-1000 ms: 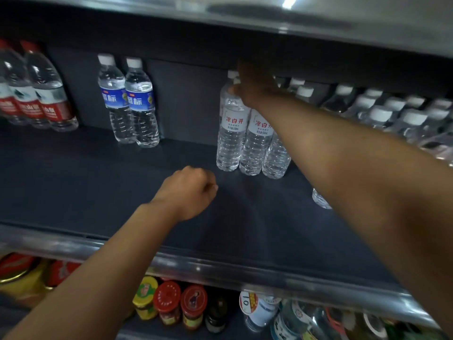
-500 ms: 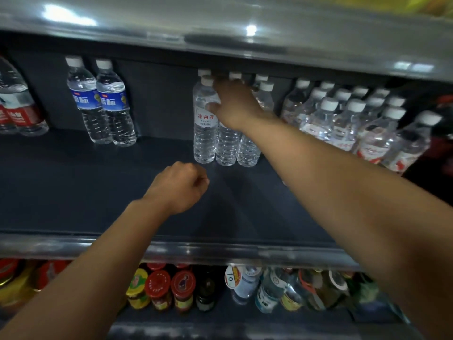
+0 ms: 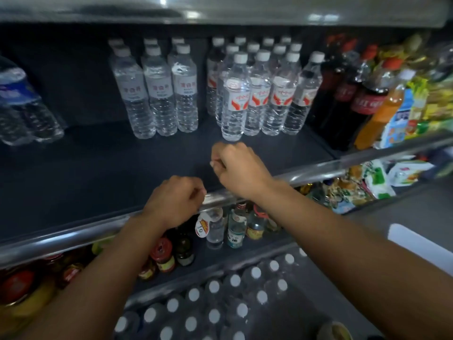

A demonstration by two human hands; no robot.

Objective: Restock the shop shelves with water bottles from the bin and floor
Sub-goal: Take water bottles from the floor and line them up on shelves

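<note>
**Both fists empty at the shelf edge**

Our fingers are curled into loose fists on both sides and hold nothing. The left hand (image 3: 175, 201) hangs over the metal front rail (image 3: 73, 235) of the dark shelf (image 3: 98, 168); whether it touches the rail we cannot tell. The right hand (image 3: 239, 168) sits just past that rail, above the shelf's bare front, its knuckles pointing toward the bottles.

Nearest to us, low in the view, a block of water bottles with white caps (image 3: 213, 305) stands packed together below the shelves. Above it, on the lower shelf, we see small jars with red lids (image 3: 164, 255) and a few small glass bottles (image 3: 236, 229), one carrying a round price tag.

Further in, on the dark shelf, a cluster of red-labelled water bottles (image 3: 259, 94) stands upright in rows just beyond the right hand. To its left, apart by a narrow gap, stand three white-labelled water bottles (image 3: 159, 94) in front, with more caps behind them. At the far left, blurred, are blue-labelled bottles (image 3: 22, 104). At the far right stand dark cola bottles (image 3: 355, 94) and an orange drink (image 3: 384, 111).
</note>
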